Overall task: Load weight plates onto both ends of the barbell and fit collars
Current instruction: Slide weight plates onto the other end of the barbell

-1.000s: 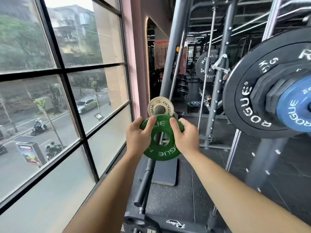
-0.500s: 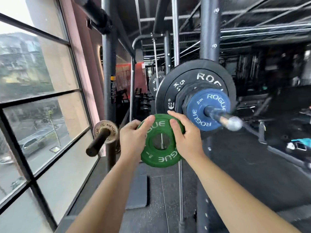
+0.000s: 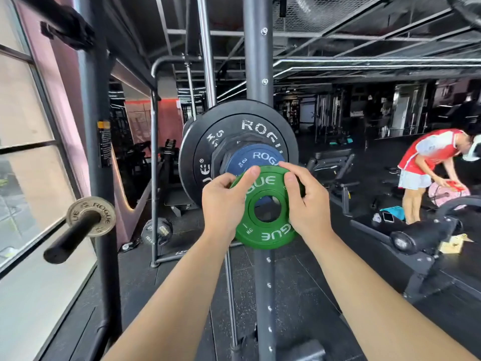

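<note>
**Green plate now up against the loaded bar end**

Both your grips are closed on the small round green weight plate with white lettering [image 3: 268, 234]. Your left grip [image 3: 223, 201] pinches its left rim with the thumb laid across the face. Your right grip [image 3: 307, 204] clasps the right rim, thumb also on the face.

Half a second ago you held the plate lower and to the left of the bar end, and the steel sleeve tip showed just right of your right grip. Now the plate sits between your grips directly in front of the round blue weight plate [image 3: 257, 156], covering its lower part and hiding the sleeve tip. Blue shows through the green plate's centre hole, but you cannot tell whether the sleeve has entered it.

The large round black weight plate [image 3: 234, 131] stands behind the blue one. Well left of your left grip, a small tan plate [image 3: 91, 216] sits on a black peg.
</note>
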